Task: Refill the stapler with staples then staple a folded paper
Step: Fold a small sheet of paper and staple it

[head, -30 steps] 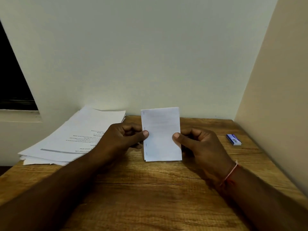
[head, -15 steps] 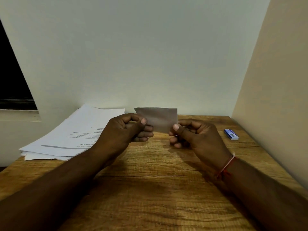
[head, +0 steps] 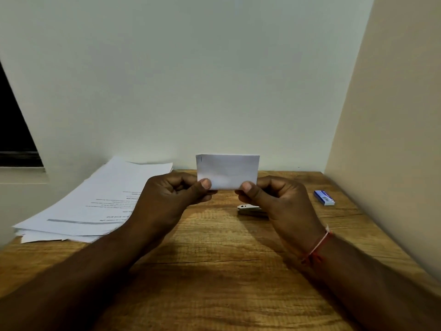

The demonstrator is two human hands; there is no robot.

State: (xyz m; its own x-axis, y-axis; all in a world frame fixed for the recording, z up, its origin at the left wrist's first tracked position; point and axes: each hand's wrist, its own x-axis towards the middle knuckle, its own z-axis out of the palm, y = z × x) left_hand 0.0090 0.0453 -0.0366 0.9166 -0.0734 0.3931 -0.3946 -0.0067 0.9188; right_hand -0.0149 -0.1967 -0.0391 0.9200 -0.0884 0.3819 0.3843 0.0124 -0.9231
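Fingers (head: pixel 204 184) of left hand (head: pixel 171 197) and right hand (head: pixel 281 201) pinch folded paper (head: pixel 228 169) by btm corners, upright at 12 o'clock over desk (head: pixel 214 271). Prob light, floppy, creases easy; grip near edges. Stapler (head: pixel 248 209) on desk at 1 o'clock.

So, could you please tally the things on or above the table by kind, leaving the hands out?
Folded paper: 1
Stapler, partly hidden: 1
Small blue box: 1
Stack of printed sheets: 1
Total: 4

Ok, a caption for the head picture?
Left hand and right hand pinch a paper; the stapler lies on the table.
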